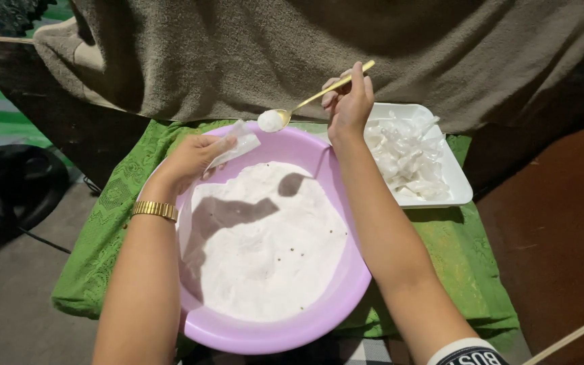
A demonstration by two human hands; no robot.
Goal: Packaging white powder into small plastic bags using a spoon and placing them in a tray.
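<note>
A gold spoon [319, 96] heaped with white powder is pinched by its handle in the right hand [349, 105], above a lilac basin [346, 297] of powder; a small clear plastic pouch [238, 145] is closed between the left hand [194, 159] fingers, beside the spoon; flimsy and slippery, it seems best held at its rim; a white tray [457, 189] of pouches lies nearby on green cloth [103, 230].

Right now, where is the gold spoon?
In the head view, the gold spoon is in the right hand, raised over the far rim of the purple basin, its heaped bowl beside the small clear bag in the left hand.
</note>
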